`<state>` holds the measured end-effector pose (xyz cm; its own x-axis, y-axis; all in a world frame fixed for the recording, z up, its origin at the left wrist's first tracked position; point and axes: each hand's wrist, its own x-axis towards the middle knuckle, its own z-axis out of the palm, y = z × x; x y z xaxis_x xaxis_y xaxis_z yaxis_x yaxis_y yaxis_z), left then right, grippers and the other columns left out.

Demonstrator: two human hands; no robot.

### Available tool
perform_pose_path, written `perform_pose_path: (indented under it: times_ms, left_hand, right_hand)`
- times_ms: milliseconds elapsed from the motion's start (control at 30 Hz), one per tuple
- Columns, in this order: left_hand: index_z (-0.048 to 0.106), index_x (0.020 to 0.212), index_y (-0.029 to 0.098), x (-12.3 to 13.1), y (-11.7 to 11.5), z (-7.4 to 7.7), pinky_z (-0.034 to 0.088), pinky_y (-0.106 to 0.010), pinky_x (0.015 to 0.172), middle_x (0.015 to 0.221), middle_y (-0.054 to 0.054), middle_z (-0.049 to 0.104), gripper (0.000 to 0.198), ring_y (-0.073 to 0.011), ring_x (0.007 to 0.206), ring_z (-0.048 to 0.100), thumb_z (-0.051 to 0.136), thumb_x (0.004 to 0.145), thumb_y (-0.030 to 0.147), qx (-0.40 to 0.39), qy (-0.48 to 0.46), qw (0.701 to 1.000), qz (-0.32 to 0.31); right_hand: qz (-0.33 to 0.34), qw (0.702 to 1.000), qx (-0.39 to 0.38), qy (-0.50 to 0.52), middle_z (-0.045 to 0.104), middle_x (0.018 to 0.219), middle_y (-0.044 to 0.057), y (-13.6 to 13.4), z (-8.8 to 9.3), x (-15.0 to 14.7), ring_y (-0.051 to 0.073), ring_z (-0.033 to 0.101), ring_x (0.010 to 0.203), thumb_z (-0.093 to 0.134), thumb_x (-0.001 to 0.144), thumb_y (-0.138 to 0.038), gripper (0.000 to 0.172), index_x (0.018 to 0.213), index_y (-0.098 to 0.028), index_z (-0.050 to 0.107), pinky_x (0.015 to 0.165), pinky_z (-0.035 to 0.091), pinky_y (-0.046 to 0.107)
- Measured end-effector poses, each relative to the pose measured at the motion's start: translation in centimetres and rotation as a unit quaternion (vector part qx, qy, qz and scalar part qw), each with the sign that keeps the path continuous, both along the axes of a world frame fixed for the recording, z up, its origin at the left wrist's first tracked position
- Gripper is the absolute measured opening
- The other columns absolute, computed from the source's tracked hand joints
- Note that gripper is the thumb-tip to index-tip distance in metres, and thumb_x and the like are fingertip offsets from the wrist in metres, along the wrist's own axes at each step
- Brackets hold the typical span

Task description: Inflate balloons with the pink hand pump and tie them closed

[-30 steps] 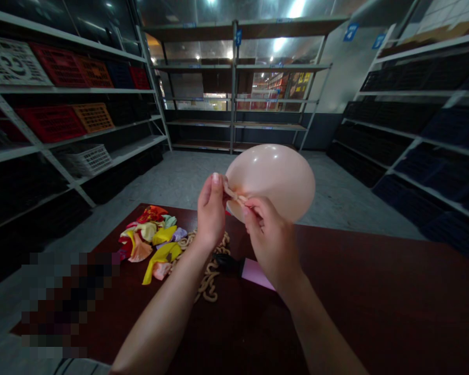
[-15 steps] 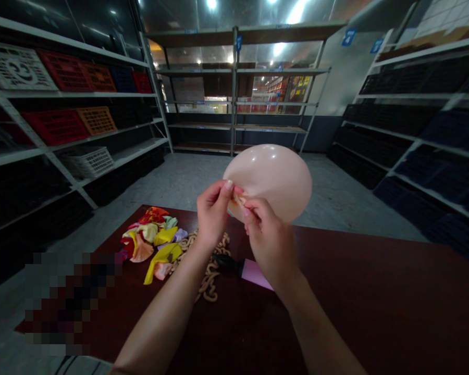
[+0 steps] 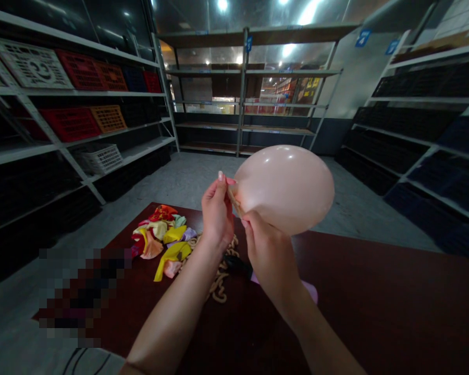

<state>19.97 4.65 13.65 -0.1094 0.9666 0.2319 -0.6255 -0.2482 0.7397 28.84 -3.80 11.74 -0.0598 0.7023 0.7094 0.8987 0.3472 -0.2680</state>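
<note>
A pale pink inflated balloon [image 3: 287, 187] is held up above the dark red table [image 3: 375, 307]. My left hand [image 3: 218, 213] pinches the stretched neck of the balloon between thumb and fingers. Just below it, my right hand [image 3: 268, 252] is closed on the neck close to the balloon's body. Both hands are in front of my chest, over the table's far edge.
A heap of limp coloured balloons [image 3: 162, 239] lies on the table at left, beside a beige chain-like cord [image 3: 221, 278]. A black-and-pink object [image 3: 242, 268], perhaps a pump, lies under my hands. Metal shelving with red, orange and white crates [image 3: 82, 117] lines the aisle.
My left hand has lifted and pulled the balloon's neck upward, and the balloon has swung slightly to the right. The view has shifted a little to the left.
</note>
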Motion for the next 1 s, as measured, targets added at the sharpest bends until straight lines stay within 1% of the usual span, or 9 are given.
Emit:
perform_pose_path:
  times_ms: [133,267,400,533,600,667,733,833,1000]
  left_hand:
    - [0.06,0.077,0.019,-0.3,0.6,-0.2,0.037,-0.021,0.047,0.061,0.003,0.048,0.031,-0.0081,0.049,0.043,0.064,0.091,0.047,-0.018,-0.023,1.0,-0.011]
    - [0.061,0.078,0.02,-0.3,0.8,-0.3,0.038,-0.021,0.048,0.061,0.002,0.048,0.033,-0.0087,0.05,0.043,0.064,0.09,0.05,0.005,0.004,1.0,-0.015]
    - [0.065,0.078,0.019,0.4,0.4,-0.4,0.042,-0.022,0.057,0.07,0.0,0.057,0.035,-0.0099,0.059,0.048,0.063,0.091,0.052,0.083,0.07,0.994,0.001]
    - [0.073,0.085,0.021,0.7,-0.1,-0.6,0.046,-0.023,0.072,0.084,-0.003,0.067,0.026,-0.0125,0.075,0.057,0.068,0.089,0.046,0.159,0.165,0.973,0.001]
    - [0.075,0.085,0.021,0.4,-0.1,-0.7,0.046,-0.025,0.076,0.085,-0.003,0.069,0.024,-0.0144,0.079,0.059,0.068,0.09,0.043,0.189,0.221,0.957,0.001]
    - [0.076,0.081,0.02,-0.1,0.2,-0.8,0.046,-0.026,0.074,0.081,-0.004,0.069,0.027,-0.0158,0.078,0.059,0.067,0.09,0.045,0.2,0.255,0.946,0.006]
    - [0.075,0.077,0.02,-0.6,0.7,-0.8,0.045,-0.026,0.067,0.075,-0.004,0.066,0.032,-0.015,0.07,0.057,0.067,0.09,0.048,0.183,0.242,0.952,0.024]
    - [0.073,0.074,0.019,-1.2,1.2,-0.7,0.04,-0.023,0.056,0.066,-0.001,0.06,0.036,-0.0114,0.058,0.05,0.067,0.088,0.052,0.133,0.18,0.974,0.041]
    - [0.068,0.069,0.018,-1.5,1.2,-0.2,0.036,-0.022,0.051,0.061,0.0,0.055,0.036,-0.0092,0.052,0.046,0.071,0.085,0.05,0.076,0.102,0.991,0.029]
  right_hand:
    - [0.013,1.0,0.005,-0.008,0.071,0.075,0.007,0.2,0.0,-0.3,0.019,0.065,0.062,0.035,0.1,-0.016,0.032,0.098,-0.019,0.067,0.055,0.041,0.03]
    - [0.012,1.0,0.0,0.021,0.071,0.073,0.006,0.4,-0.2,-0.2,0.017,0.066,0.063,0.036,0.101,-0.02,0.031,0.091,-0.021,0.065,0.056,0.042,0.029]
    - [-0.015,0.998,0.013,0.057,0.072,0.076,0.006,0.4,0.1,0.6,0.018,0.067,0.063,0.038,0.101,-0.023,0.027,0.097,-0.02,0.065,0.055,0.041,0.028]
    - [-0.04,0.994,0.018,0.098,0.075,0.085,0.007,0.2,0.7,1.6,0.018,0.068,0.067,0.042,0.1,-0.025,0.024,0.105,-0.021,0.064,0.056,0.042,0.028]
    - [-0.041,0.994,0.009,0.104,0.074,0.084,0.006,0.2,0.8,1.9,0.018,0.068,0.067,0.042,0.099,-0.026,0.023,0.105,-0.021,0.064,0.057,0.042,0.027]
    - [-0.036,0.994,-0.004,0.098,0.074,0.081,0.007,0.3,0.7,1.9,0.018,0.068,0.066,0.04,0.1,-0.026,0.025,0.103,-0.021,0.064,0.057,0.043,0.028]
    - [-0.024,0.996,-0.024,0.08,0.074,0.08,0.007,0.4,0.5,1.8,0.019,0.068,0.066,0.039,0.1,-0.024,0.027,0.103,-0.02,0.065,0.058,0.043,0.028]
    - [0.008,0.998,-0.049,0.046,0.075,0.085,0.008,0.6,0.2,1.2,0.019,0.069,0.07,0.037,0.098,-0.016,0.032,0.11,-0.02,0.067,0.061,0.047,0.029]
    - [0.042,0.998,-0.046,0.014,0.076,0.099,0.009,0.7,-0.6,0.3,0.022,0.072,0.083,0.038,0.091,-0.002,0.049,0.129,-0.021,0.063,0.072,0.056,0.035]
